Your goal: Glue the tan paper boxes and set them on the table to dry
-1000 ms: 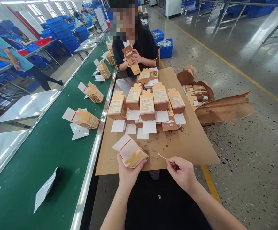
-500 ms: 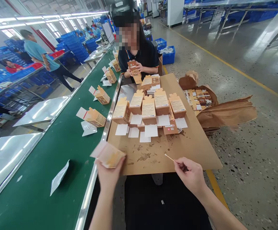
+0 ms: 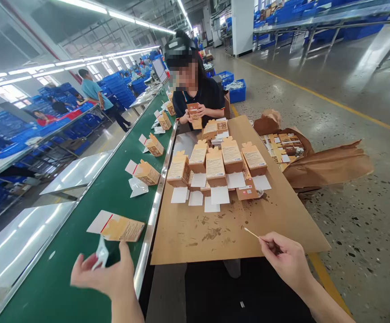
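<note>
My left hand (image 3: 109, 273) is over the green conveyor, thumb spread away from the curled fingers. A small clear-white plastic packet (image 3: 102, 252) stands at its fingertips; whether they touch it I cannot tell. Just beyond lies a tan printed carton (image 3: 127, 228) with a white flap and a red line, apart from the hand. My right hand (image 3: 284, 255) pinches a thin cotton swab (image 3: 251, 232), white tip pointing left, above the front of the brown cardboard sheet (image 3: 178, 237). Several similar cartons (image 3: 215, 168) stand grouped on that sheet, white flaps toward me.
More cartons (image 3: 148, 172) line the green conveyor (image 3: 70, 264), beside its metal rail (image 3: 156, 202). Across the sheet a co-worker (image 3: 198, 96) holds a carton. An open brown paper wrapping (image 3: 329, 166) with stacked cartons lies at the right. Blue crates (image 3: 237, 91) stand farther back.
My left hand has let go of the carton, now lying on the conveyor, and moved left to the plastic packet. My right hand still holds the swab. The view has shifted.
</note>
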The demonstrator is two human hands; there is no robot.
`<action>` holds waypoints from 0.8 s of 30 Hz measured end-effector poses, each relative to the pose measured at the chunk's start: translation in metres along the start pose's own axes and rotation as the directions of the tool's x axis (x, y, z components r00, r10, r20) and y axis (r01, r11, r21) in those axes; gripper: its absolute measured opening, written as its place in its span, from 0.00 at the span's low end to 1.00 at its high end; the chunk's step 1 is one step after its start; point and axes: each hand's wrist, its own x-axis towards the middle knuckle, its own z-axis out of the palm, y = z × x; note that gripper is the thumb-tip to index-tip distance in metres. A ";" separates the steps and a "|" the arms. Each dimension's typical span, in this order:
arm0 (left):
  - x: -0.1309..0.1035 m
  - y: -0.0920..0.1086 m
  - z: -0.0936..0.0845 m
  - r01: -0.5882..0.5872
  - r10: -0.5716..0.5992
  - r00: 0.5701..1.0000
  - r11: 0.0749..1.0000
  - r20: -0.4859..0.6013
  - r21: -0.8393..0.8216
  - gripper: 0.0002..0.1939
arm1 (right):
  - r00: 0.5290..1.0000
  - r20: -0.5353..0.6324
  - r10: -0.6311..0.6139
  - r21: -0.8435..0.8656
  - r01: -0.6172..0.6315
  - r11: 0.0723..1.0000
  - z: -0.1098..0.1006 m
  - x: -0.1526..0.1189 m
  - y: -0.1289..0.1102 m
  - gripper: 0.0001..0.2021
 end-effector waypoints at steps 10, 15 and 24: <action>0.045 0.163 0.176 0.170 -0.063 0.695 0.982 0.716 -0.079 0.20 | 0.999 0.012 0.051 -0.022 -0.050 0.998 -0.002 0.007 -0.002 0.21; 0.032 0.158 0.180 0.278 -0.148 0.657 0.959 0.739 -0.054 0.26 | 0.998 -0.055 0.003 -0.035 -0.005 0.999 -0.009 0.007 -0.013 0.21; -0.100 0.097 0.052 0.690 -0.201 0.531 0.667 0.823 -0.282 0.49 | 0.991 0.111 -0.080 -0.057 0.087 0.995 0.006 -0.012 -0.026 0.19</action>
